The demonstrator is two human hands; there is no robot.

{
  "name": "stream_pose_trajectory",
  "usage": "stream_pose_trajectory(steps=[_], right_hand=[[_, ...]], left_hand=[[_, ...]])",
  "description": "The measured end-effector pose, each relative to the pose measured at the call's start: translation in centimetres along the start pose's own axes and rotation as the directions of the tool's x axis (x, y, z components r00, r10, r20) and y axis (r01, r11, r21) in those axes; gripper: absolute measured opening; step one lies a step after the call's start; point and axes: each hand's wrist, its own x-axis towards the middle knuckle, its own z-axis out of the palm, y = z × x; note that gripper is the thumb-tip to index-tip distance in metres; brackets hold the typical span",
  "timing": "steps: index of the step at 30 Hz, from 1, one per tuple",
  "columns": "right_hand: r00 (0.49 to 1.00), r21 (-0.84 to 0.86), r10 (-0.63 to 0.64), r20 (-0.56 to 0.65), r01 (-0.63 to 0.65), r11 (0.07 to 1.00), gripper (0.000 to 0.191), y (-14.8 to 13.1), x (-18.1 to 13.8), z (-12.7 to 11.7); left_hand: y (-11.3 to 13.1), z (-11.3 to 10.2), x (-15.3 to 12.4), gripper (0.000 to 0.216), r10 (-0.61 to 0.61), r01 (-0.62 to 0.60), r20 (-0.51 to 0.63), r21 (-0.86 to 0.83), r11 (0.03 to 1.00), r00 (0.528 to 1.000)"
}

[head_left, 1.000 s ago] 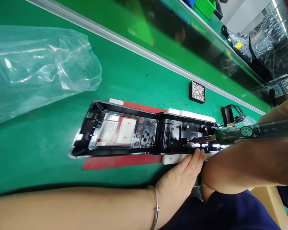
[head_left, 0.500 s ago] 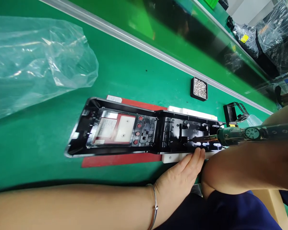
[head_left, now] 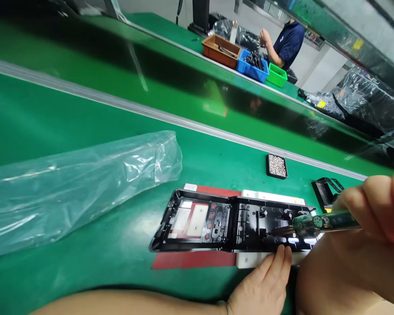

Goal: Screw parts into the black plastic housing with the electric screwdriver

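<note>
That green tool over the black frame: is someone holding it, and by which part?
Yes. The right hand grips the green screwdriver by its rear body, tip down in the black frame. The left hand only presses the frame's near edge.

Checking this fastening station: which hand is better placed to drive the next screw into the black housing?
Probably the right hand: it already grips the electric screwdriver, tip on the black housing. The left hand lies flat against the housing's near edge, steadying it.

Long black plastic housing on a green desk, left hand fingertips on its near edge, right hand gripping a green electric screwdriver, tip inside housing
</note>
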Motion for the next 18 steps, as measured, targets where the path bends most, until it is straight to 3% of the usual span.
stream_pose_trajectory(steps=[4,9,18], right_hand=[[0.999,0.050,0.009,-0.033,-0.008,0.999,0.025,0.01,0.34,0.03],[0.999,0.073,-0.048,0.020,0.046,0.996,0.024,0.45,0.12,-0.04],[0.998,0.077,-0.061,0.026,0.059,0.995,0.026,0.61,0.12,-0.16]], left_hand=[[-0.46,0.37,0.18,0.032,0.006,-0.004,-0.074,0.020,1.000,0.997],[-0.80,0.57,0.34,0.030,0.019,-0.015,-0.133,0.029,0.999,0.991],[-0.56,0.82,0.12,0.029,0.046,-0.044,-0.069,0.031,0.999,0.997]])
